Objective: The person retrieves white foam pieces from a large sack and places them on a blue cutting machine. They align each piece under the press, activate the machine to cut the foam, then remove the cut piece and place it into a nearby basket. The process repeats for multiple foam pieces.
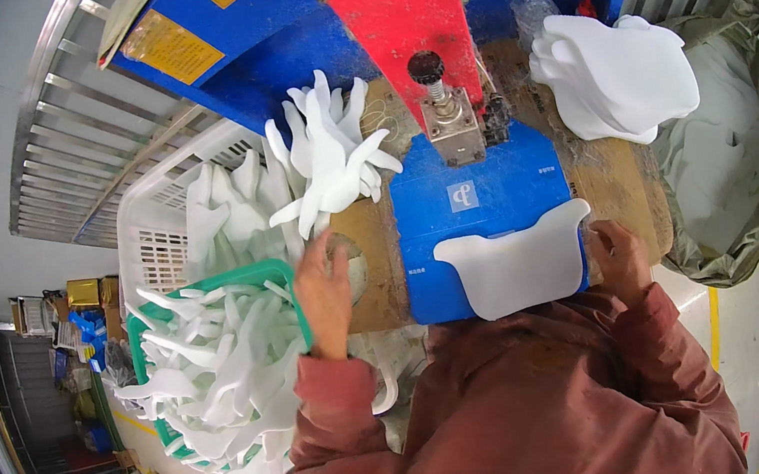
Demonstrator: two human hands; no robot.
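A white, smooth cut-out piece (521, 263) with two flared upper corners lies across the near part of a blue board (484, 193). My right hand (621, 257) is beside its right edge, fingers bent and a gap showing between thumb and forefinger. My left hand (322, 293) reaches forward, its fingers stretched and thumb apart, at the lower tip of a pile of slim white pieces (326, 165). Whether the fingertips touch that tip I cannot tell. Above the board is the metal head (455, 132) of a red machine arm (397, 21).
A green basket (298, 302) heaped with white offcut-like pieces stands at left, before a white crate (135, 229) with more. Stacked white pieces (615, 74) sit right of the board, beside an olive sack (741, 244). The blue machine body (268, 64) closes the back.
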